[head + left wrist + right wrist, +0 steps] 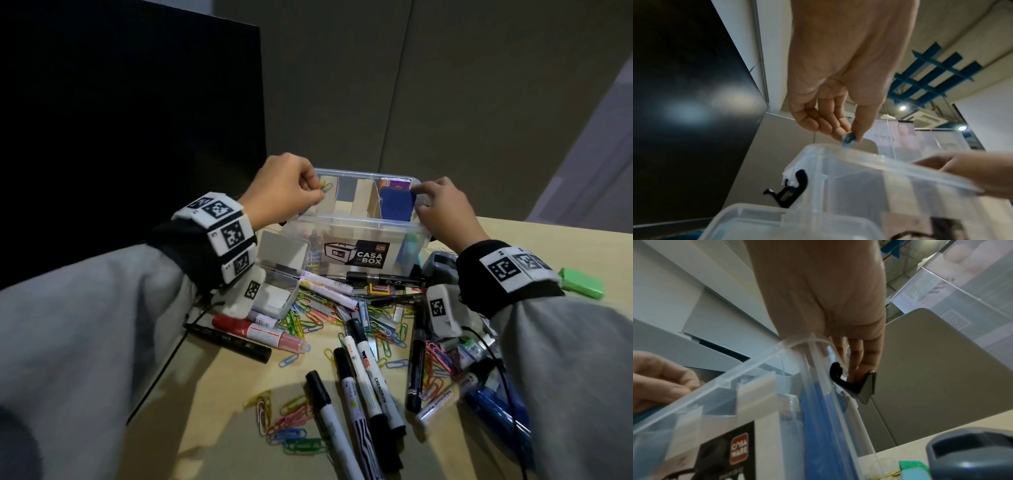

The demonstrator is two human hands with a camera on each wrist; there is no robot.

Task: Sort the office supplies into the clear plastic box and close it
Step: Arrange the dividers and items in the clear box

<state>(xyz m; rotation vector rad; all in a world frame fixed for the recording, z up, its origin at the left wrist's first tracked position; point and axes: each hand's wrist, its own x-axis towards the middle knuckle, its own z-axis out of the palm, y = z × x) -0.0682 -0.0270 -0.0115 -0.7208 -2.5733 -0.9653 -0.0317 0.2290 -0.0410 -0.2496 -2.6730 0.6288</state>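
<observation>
The clear plastic box [352, 224] stands open on the table, split by cardboard dividers [364, 202]. My left hand [317, 196] hovers over its left compartment and pinches a few paper clips [325, 186], yellow and blue, between thumb and fingertips. The left wrist view shows the paper clips [847, 141] held by the left hand [849, 138] just above the box rim [859, 155]. My right hand [423, 200] grips the box's right end. In the right wrist view, the right hand [856, 365] has its fingers behind the black latch [855, 386]. A blue pad [397, 205] stands in the right compartment.
Several markers [370, 377] and many coloured paper clips [291, 421] lie scattered on the wooden table in front of the box. A small clear case [281, 274] sits at the left, a grey stapler [440, 263] and a green eraser [582, 282] at the right. A black screen [120, 120] stands behind left.
</observation>
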